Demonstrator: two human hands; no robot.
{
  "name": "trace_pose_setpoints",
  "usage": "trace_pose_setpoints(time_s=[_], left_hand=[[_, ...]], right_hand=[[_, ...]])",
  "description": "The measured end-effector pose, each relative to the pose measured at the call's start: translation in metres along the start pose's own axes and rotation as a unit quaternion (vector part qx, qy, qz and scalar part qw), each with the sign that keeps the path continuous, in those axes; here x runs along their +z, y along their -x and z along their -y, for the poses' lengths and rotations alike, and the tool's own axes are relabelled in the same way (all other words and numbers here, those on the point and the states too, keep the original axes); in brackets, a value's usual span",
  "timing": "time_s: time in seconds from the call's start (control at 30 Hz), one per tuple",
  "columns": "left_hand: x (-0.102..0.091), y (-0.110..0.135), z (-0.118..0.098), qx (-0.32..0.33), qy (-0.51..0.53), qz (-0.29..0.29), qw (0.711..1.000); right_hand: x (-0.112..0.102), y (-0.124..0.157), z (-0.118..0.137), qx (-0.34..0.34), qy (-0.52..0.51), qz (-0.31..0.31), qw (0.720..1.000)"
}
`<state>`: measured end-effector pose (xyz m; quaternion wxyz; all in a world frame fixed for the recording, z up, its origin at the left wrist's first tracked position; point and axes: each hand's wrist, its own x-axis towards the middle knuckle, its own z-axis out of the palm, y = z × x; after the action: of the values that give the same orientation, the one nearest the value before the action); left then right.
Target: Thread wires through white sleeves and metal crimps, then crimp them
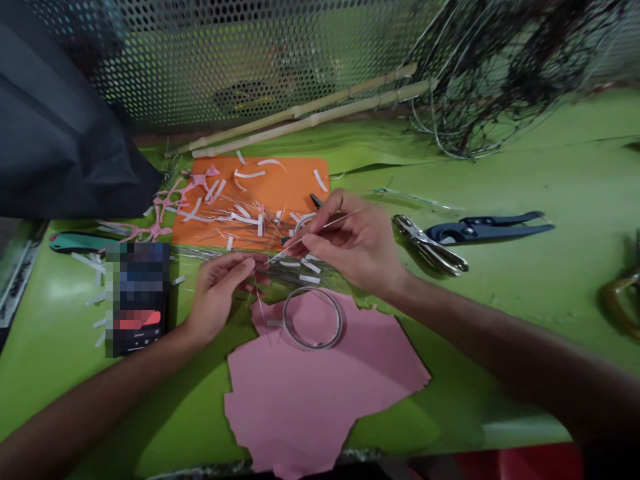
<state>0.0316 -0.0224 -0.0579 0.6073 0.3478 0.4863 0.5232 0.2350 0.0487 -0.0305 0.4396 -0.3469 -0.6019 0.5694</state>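
My left hand (220, 290) pinches one end of a bundle of thin silvery wires (235, 223) above the green table (500, 280). My right hand (353, 243) is closed in a pinch on a single thin wire (340, 219) that runs from the left fingertips up to the right. Both hands hover over small white tape strips (307, 267) and the top edge of a torn pink paper sheet (310, 393). A clear tape roll (313, 318) lies on the pink sheet just below the hands. An orange sheet (295, 180) with more white strips lies behind them.
A phone (137, 300) lies left of my left hand. A blue-handled punch plier (470, 233) rests to the right. Pink paper cut-outs (170, 200), a teal-handled tool (75, 241), two bamboo sticks (310, 117), a tangle of dark wire (500, 73) and a perforated metal screen (225, 60) surround the work area.
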Motion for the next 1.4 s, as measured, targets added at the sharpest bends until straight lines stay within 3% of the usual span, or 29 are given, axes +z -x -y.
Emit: trace_pose_setpoints(time_s=[0.27,0.47,1.4], left_hand=[[0.001,-0.001,0.001,0.0,-0.003,-0.012,1.0],[-0.002,-0.001,0.005,0.005,-0.008,-0.009,1.0],[0.001,-0.001,0.001,0.005,-0.061,-0.028,0.998]], right_hand=[[-0.004,0.002,-0.003,-0.002,0.014,0.018,1.0],[-0.009,-0.004,-0.009,0.041,-0.07,0.051,0.995],[-0.009,-0.01,-0.016,0.108,-0.142,0.056,0.982]])
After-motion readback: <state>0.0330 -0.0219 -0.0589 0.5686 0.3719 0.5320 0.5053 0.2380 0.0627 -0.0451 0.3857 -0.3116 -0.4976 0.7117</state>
